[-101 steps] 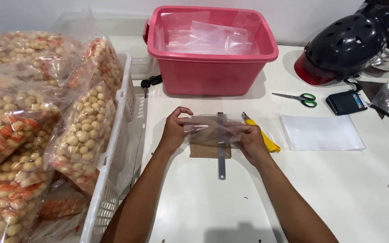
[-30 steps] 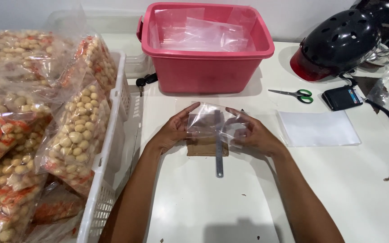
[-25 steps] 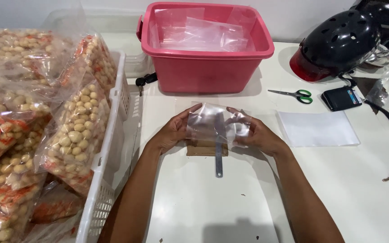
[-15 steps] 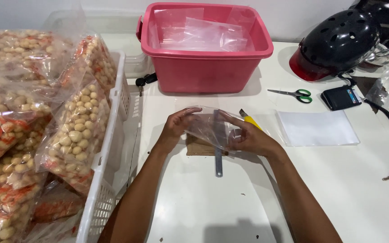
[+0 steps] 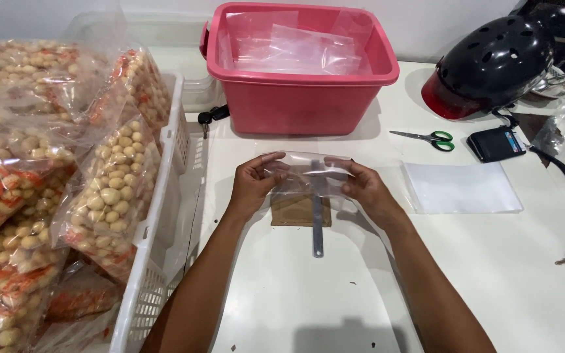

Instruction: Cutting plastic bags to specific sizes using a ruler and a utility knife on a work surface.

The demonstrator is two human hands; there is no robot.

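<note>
Item held: clear plastic bag — small, empty, see-through, raised above the middle of the white table, stretched sideways between both hands.
Left hand: fingers curled shut on the bag's left edge, thumb on top.
Right hand: fingers pinched shut on the bag's right edge.
Directly beneath: brown cardboard square lying flat, with a grey metal strip across it, the strip's lower end sticking out toward the person.
Behind the bag: pink plastic tub holding more clear bags; black keys just beside its left foot.
Right of the hands: stack of flat clear sheets, near but apart from the right hand.
Farther right: green-handled scissors, black wallet, black helmet with a red visor.
Left side: white slatted basket — piled with sealed bags of round pale snacks, some with orange pieces.
</note>
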